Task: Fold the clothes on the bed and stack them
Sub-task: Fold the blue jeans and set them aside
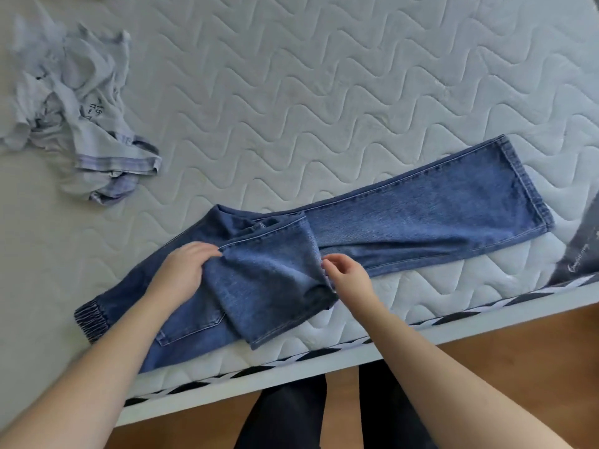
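Jeans lie along the near edge of the mattress, long axis running left to right: elastic waistband at far left, one leg stretched to the hem at far right. The other leg is doubled back over the middle. Left hand rests on that flap's left edge, fingers curled over the cloth. Right hand pinches its right edge. Both hands sit mid-length, so the long leg lies right of the grip and the right hand is nearer it. Crumpled pale shirt waits far left, well apart.
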